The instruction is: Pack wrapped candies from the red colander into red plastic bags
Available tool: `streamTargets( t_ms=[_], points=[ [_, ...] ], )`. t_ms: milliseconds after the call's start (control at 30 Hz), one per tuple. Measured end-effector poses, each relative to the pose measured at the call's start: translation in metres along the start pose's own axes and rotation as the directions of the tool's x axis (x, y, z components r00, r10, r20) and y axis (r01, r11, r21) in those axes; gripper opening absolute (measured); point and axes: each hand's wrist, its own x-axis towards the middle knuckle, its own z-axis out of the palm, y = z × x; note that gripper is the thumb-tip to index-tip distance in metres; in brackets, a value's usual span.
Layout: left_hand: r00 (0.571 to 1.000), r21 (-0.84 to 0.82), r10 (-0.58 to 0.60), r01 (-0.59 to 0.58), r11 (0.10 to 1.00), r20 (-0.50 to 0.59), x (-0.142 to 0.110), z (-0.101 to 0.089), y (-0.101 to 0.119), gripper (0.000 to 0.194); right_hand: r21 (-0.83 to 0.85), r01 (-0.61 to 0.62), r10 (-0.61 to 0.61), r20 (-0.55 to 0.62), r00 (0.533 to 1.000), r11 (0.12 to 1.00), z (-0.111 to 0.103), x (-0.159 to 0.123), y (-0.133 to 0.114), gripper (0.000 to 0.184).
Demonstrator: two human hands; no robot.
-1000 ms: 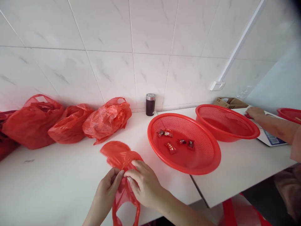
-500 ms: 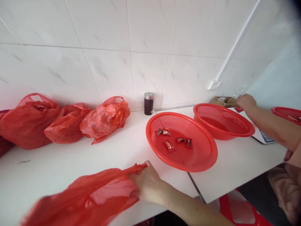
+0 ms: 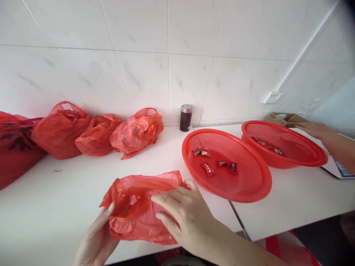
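A thin red plastic bag (image 3: 144, 221) is held over the front of the table, its mouth partly spread. My left hand (image 3: 97, 236) grips the bag's left side, thumb on top and the other fingers hidden behind or below. My right hand (image 3: 185, 210) is on the bag's right side, with index finger and thumb reaching over the plastic and the other fingers at its edge. Just beyond my right hand stands a red perforated basket (image 3: 253, 177) with several small wrapped candies (image 3: 208, 169) in it.
Several red plastic bags (image 3: 63, 133) line the wall at left. A dark tumbler (image 3: 185, 119) stands behind the basket. At right are a second red basket (image 3: 299, 164) with candies, a cardboard box (image 3: 288, 119) and a co-worker's hand (image 3: 313, 129). A seam (image 3: 238, 218) divides the tables.
My left hand has come into view, gripping the bag. The bag has moved from a stretched sweep at left to between both hands. Candies now show in the second basket.
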Motion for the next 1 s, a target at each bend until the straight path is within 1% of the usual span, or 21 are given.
streamTargets(
  t_ms=[33, 67, 100, 167, 200, 233, 300, 367, 400, 467, 500, 533, 600, 667, 700, 733, 800, 867, 900, 933, 1000],
  points=[
    [0.999, -0.034, -0.036, 0.037, 0.999, 0.009, -0.003, 0.008, -0.003, 0.059, -0.002, 0.028, -0.028, -0.048, 0.998, 1.000, 0.001, 0.001, -0.004, 0.030],
    [0.998, -0.050, -0.058, 0.058, 0.997, 0.012, -0.007, 0.015, -0.005, 0.059, -0.018, 0.052, -0.053, -0.064, 0.997, 0.998, 0.006, 0.004, -0.005, 0.031],
    [0.998, -0.048, -0.066, 0.067, 0.997, 0.013, -0.011, 0.023, -0.007, 0.060, -0.046, 0.070, -0.072, -0.048, 0.996, 0.997, 0.013, 0.007, -0.005, 0.031],
    [0.998, -0.012, -0.063, 0.063, 0.998, 0.031, -0.020, 0.034, -0.008, 0.060, -0.117, 0.082, -0.076, 0.053, 0.996, 0.990, 0.031, 0.013, 0.004, 0.027],
    [0.996, 0.014, -0.069, 0.068, 0.998, 0.050, -0.024, 0.036, -0.007, 0.058, -0.152, 0.077, -0.059, 0.124, 0.991, 0.985, 0.041, 0.015, 0.011, 0.025],
    [0.995, 0.043, -0.079, 0.076, 0.996, 0.066, -0.027, 0.035, -0.005, 0.055, -0.179, 0.066, -0.030, 0.194, 0.980, 0.982, 0.049, 0.017, 0.019, 0.026],
    [0.994, 0.101, -0.088, 0.082, 0.992, 0.061, -0.030, 0.026, 0.004, 0.049, -0.208, 0.017, 0.042, 0.277, 0.960, 0.978, 0.059, 0.018, 0.036, 0.041],
    [0.999, 0.167, -0.048, 0.048, 0.985, -0.003, -0.029, 0.008, 0.017, 0.049, -0.220, -0.054, 0.117, 0.285, 0.951, 0.974, 0.059, 0.016, 0.048, 0.055],
    [0.999, 0.197, -0.012, 0.018, 0.980, -0.033, -0.026, -0.002, 0.023, 0.052, -0.225, -0.086, 0.149, 0.277, 0.949, 0.970, 0.056, 0.015, 0.052, 0.059],
    [0.997, 0.267, 0.063, -0.047, 0.963, -0.051, -0.020, -0.020, 0.032, 0.055, -0.244, -0.119, 0.188, 0.279, 0.942, 0.962, 0.049, 0.014, 0.056, 0.059],
    [0.993, 0.319, 0.108, -0.089, 0.943, -0.040, -0.016, -0.029, 0.034, 0.051, -0.256, -0.123, 0.197, 0.288, 0.937, 0.959, 0.045, 0.014, 0.056, 0.056],
    [0.986, 0.383, 0.165, -0.145, 0.912, -0.018, -0.013, -0.036, 0.034, 0.042, -0.269, -0.124, 0.203, 0.291, 0.935, 0.955, 0.042, 0.015, 0.057, 0.053],
    [0.960, 0.535, 0.271, -0.267, 0.802, 0.073, -0.007, -0.047, 0.031, 0.024, -0.293, -0.123, 0.208, 0.280, 0.937, 0.948, 0.038, 0.017, 0.057, 0.047],
    [0.928, 0.665, 0.297, -0.368, 0.650, 0.224, -0.002, -0.053, 0.024, 0.025, -0.320, -0.122, 0.209, 0.254, 0.944, 0.940, 0.038, 0.019, 0.057, 0.042],
    [0.916, 0.720, 0.286, -0.397, 0.568, 0.280, 0.000, -0.055, 0.021, 0.026, -0.331, -0.121, 0.209, 0.243, 0.947, 0.936, 0.039, 0.020, 0.057, 0.038],
    [0.909, 0.776, 0.275, -0.411, 0.478, 0.312, 0.002, -0.056, 0.017, 0.026, -0.337, -0.120, 0.206, 0.232, 0.951, 0.934, 0.040, 0.021, 0.056, 0.035],
    [0.904, 0.880, 0.295, -0.389, 0.271, 0.309, 0.006, -0.056, 0.010, 0.031, -0.339, -0.125, 0.203, 0.206, 0.957, 0.933, 0.045, 0.021, 0.055, 0.036],
    [0.892, 0.941, 0.356, -0.328, 0.085, 0.279, 0.012, -0.055, 0.006, 0.046, -0.326, -0.116, 0.193, 0.213, 0.958, 0.938, 0.050, 0.021, 0.053, 0.037],
    [0.883, 0.953, 0.382, -0.303, 0.024, 0.272, 0.014, -0.054, 0.005, 0.052, -0.318, -0.092, 0.173, 0.239, 0.956, 0.944, 0.052, 0.020, 0.053, 0.036],
    [0.872, 0.958, 0.412, -0.285, -0.011, 0.264, 0.017, -0.052, 0.005, 0.057, -0.308, -0.053, 0.144, 0.280, 0.949, 0.950, 0.054, 0.019, 0.053, 0.034],
    [0.852, 0.965, 0.464, -0.263, -0.023, 0.243, 0.021, -0.049, 0.005, 0.063, -0.274, 0.042, 0.070, 0.386, 0.920, 0.961, 0.054, 0.016, 0.053, 0.026]
  ],
)
